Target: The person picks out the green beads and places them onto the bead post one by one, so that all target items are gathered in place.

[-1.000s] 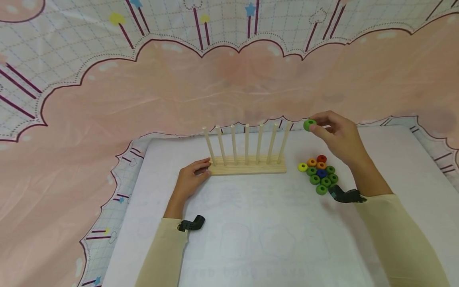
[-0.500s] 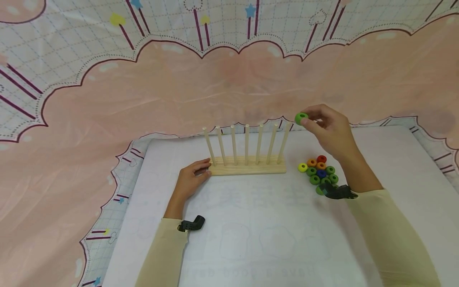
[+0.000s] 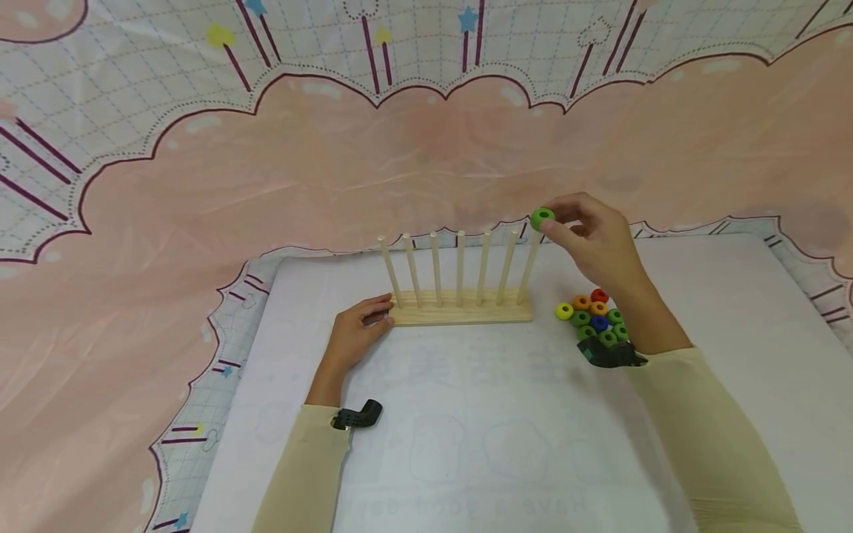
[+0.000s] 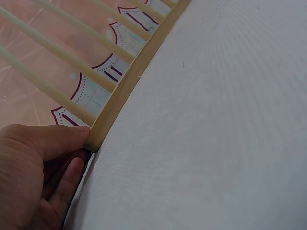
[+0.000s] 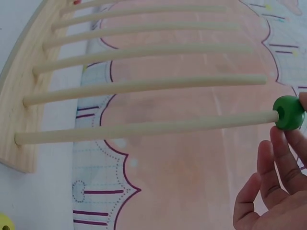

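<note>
A wooden rack (image 3: 460, 317) with several upright pegs stands on the white tabletop. My left hand (image 3: 360, 329) grips the rack's left end, thumb in front, as the left wrist view also shows. High at the right end, my right hand (image 3: 593, 237) pinches a green bead (image 3: 543, 218) between thumb and fingers. In the right wrist view the green bead (image 5: 289, 113) sits right at the tip of the outermost peg (image 5: 144, 128), its hole facing the peg. The pegs carry no beads.
A cluster of loose beads lies right of the rack: green beads (image 3: 581, 318), a blue bead (image 3: 599, 323), orange beads (image 3: 581, 302), a red bead (image 3: 600, 295) and a yellow bead (image 3: 564, 311). My right forearm and wrist camera (image 3: 609, 353) partly cover them. Behind hangs a patterned pink cloth (image 3: 400, 163).
My right hand has moved left with the green bead, from beside the rack to the top of the rightmost peg. My left hand and the rack have stayed in place.
</note>
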A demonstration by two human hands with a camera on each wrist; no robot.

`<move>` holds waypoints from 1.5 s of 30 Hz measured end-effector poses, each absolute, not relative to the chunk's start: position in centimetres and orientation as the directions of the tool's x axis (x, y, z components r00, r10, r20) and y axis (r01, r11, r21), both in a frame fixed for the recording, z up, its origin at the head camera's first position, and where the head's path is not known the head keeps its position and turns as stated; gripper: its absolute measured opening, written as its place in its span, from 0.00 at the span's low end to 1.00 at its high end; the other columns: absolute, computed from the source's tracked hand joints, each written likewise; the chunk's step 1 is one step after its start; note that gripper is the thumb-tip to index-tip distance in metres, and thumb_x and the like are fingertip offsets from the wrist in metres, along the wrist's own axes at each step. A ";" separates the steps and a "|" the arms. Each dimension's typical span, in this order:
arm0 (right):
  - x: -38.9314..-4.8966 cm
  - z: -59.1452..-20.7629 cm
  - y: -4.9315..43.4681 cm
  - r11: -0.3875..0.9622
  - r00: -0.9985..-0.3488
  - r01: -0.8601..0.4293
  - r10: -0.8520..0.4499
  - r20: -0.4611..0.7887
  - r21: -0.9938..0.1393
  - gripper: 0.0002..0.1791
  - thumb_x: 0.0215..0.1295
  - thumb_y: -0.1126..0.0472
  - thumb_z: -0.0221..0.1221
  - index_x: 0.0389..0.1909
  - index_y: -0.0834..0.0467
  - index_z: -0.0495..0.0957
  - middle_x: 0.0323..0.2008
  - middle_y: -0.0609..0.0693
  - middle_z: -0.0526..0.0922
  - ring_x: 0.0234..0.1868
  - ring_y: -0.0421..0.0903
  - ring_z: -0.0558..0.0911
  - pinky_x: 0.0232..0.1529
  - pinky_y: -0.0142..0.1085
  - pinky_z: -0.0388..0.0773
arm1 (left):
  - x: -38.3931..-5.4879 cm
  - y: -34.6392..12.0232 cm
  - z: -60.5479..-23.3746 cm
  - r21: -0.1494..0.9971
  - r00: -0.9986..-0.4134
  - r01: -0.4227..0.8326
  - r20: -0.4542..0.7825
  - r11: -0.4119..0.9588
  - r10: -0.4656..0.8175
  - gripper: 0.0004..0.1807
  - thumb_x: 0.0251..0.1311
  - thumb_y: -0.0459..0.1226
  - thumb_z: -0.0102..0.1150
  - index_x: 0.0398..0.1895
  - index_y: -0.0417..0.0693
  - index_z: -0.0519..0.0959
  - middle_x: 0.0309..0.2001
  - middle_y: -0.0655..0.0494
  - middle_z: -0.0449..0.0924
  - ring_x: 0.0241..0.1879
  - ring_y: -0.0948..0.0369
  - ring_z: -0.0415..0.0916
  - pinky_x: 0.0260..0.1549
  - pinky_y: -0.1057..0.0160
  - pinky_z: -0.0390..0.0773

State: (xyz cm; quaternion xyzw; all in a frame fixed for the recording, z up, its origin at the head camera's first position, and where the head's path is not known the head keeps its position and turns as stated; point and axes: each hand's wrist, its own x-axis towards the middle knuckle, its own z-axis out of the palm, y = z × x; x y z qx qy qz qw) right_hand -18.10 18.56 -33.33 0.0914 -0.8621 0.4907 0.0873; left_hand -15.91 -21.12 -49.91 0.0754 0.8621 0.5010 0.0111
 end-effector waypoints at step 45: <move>-18.3 -35.1 18.5 0.486 -0.973 -0.227 -0.086 0.212 -0.844 0.18 0.74 0.47 0.60 0.57 0.51 0.81 0.52 0.45 0.81 0.53 0.39 0.76 0.56 0.33 0.77 | -15.8 -21.1 -49.9 0.877 -0.989 0.114 0.055 0.467 0.137 0.19 0.66 0.33 0.66 0.59 0.38 0.82 0.68 0.53 0.78 0.62 0.55 0.80 0.60 0.68 0.81</move>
